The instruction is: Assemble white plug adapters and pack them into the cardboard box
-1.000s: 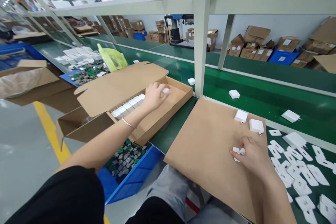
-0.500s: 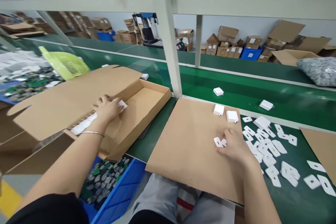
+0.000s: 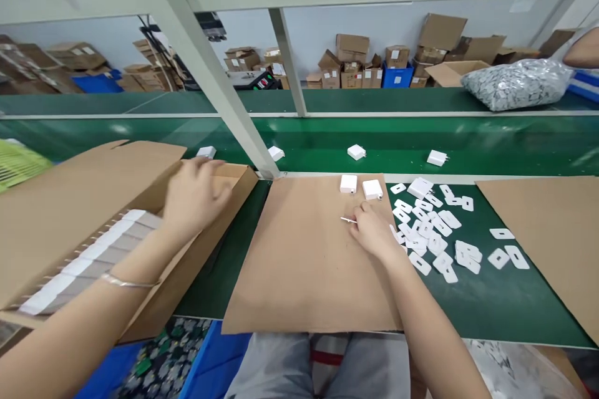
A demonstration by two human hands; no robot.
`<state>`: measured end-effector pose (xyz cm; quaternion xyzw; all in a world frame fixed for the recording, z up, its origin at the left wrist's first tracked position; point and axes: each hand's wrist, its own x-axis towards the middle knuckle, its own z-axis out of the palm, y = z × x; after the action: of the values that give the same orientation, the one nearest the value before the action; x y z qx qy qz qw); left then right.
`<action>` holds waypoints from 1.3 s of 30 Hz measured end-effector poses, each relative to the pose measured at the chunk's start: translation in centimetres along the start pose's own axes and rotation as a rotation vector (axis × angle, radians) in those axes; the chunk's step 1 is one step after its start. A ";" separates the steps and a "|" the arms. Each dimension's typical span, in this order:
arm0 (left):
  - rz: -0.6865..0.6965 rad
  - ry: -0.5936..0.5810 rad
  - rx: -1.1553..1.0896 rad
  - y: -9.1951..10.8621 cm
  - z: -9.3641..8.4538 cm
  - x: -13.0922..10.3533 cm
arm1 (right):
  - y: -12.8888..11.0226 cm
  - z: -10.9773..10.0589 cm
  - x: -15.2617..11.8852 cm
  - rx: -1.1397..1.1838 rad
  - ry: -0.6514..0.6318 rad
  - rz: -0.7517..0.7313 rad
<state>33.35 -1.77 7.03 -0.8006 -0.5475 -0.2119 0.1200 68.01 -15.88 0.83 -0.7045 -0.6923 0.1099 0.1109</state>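
My left hand [image 3: 194,196], a little blurred, hangs over the open cardboard box [image 3: 234,206] with its thumb apart and nothing visible in it. A row of white blocks [image 3: 100,255] lines the box's left side. My right hand [image 3: 373,229], low over a brown cardboard sheet [image 3: 299,268], pinches a thin white plate [image 3: 348,220] seen edge-on. Just beyond it, two white power adapters, a left one [image 3: 348,184] and a right one [image 3: 372,189], sit at the sheet's far edge. Many loose white slotted plates [image 3: 423,224] lie right of this hand.
More white adapters [image 3: 356,151] are spaced along the green conveyor [image 3: 318,137] behind. A slanting metal post [image 3: 219,87] rises beyond the box. Another cardboard sheet [image 3: 552,218] lies at right. A blue bin [image 3: 210,361] of small parts is below; a plastic bag [image 3: 517,84] lies far right.
My view has swung right. My left hand has lifted from the row in the box, where it was at a white block. My right hand has moved toward the two adapters, still pinching white plate.
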 end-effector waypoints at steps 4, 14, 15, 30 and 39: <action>0.306 -0.203 -0.090 9.4 4.2 4.4 | -0.2 1.0 0.6 -0.019 0.045 -0.036; 0.153 -0.523 -0.111 27.6 16.0 15.4 | -0.8 2.1 1.1 -0.041 0.064 -0.083; 0.134 -0.568 -0.121 28.9 16.6 16.2 | -0.9 2.2 1.1 -0.043 0.057 -0.085; 0.201 -0.477 -0.767 28.6 14.8 14.4 | -0.7 1.7 1.2 -0.045 0.098 -0.057; -0.462 -0.610 -1.886 17.4 7.3 2.1 | 0.5 1.9 1.5 0.073 0.361 -0.035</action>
<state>51.69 -3.44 2.33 -0.4634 -0.3060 -0.3619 -0.7488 67.97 -14.36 -1.10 -0.6960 -0.6690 0.0047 0.2607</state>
